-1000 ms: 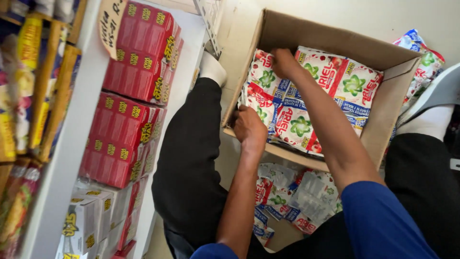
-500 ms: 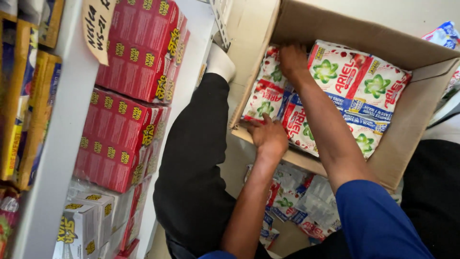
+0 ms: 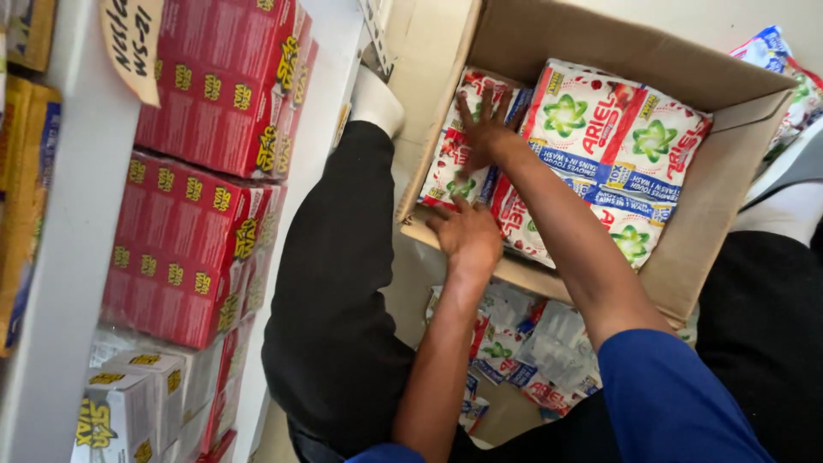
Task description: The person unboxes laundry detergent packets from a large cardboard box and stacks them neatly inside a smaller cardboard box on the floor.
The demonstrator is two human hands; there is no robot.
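**Detergent sachets in carton: hands on the left stack, box largely full**

While both hands work inside the cardboard carton [image 3: 686,214], the carton holds at least two visible blocks of white, red and green detergent sachets [image 3: 617,146] packed flat, side by side. Judged from this, most of the sachets are in the box. A loose heap of similar sachets [image 3: 531,351] lies on the floor below the carton's near edge, between the person's legs, so some stock is outside the carton.

Right hand [image 3: 484,129]: fingers spread wide, palm down, pressing flat on the left-hand stack of sachets [image 3: 454,171]. Open grip, nothing enclosed. Left hand [image 3: 467,236]: at the near rim of the carton, fingers extended onto the lower end of that same stack; open, touching, no closed hold that I can see.

To the left, a white shelf [image 3: 60,257] carries stacked red cartons [image 3: 197,240] and, lower, white and yellow boxes [image 3: 137,403]. These are untouched.

Change against the earlier frames: the right hand has moved from the far upper corner of the sachets toward the left stack and now splays open. The left hand has risen from the carton's outer edge onto the packets. The view has shifted, so the carton sits more to the right and looks larger. The floor heap is unchanged as far as I can tell.
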